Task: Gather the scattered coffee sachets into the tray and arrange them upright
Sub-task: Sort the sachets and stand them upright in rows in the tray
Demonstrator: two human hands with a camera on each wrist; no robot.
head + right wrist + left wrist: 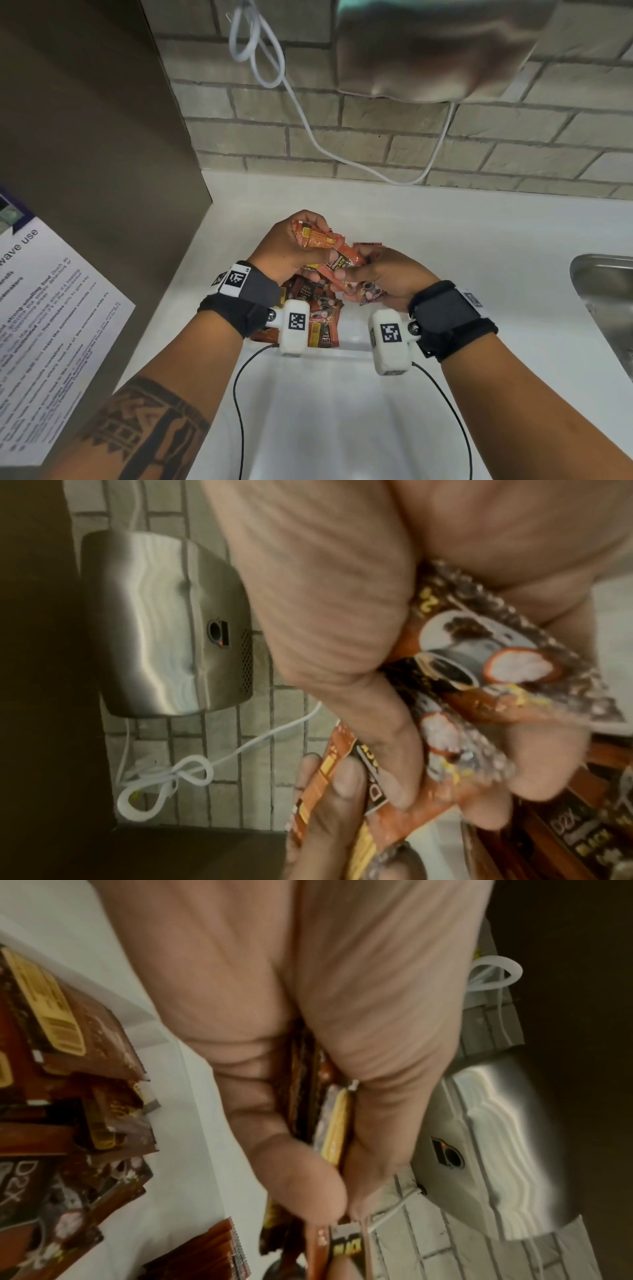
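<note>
Both hands hover just above a white tray (354, 345) on the counter. My left hand (320, 248) grips a bundle of orange-brown coffee sachets (310, 238), which show edge-on between thumb and fingers in the left wrist view (337, 1123). My right hand (352, 279) holds a few sachets (370, 294) with a cup picture (496, 656), and its thumb presses on a sachet (340, 261) that sticks out of the left bundle. More sachets (320, 310) lie flat in a loose pile in the tray under my left wrist (68, 1096).
A steel hand dryer (428, 51) hangs on the brick wall, with a white cable (308, 126) looping down to the counter. A steel sink (609, 301) lies at the right. A brown panel (102, 137) with a paper notice (51, 308) stands at the left.
</note>
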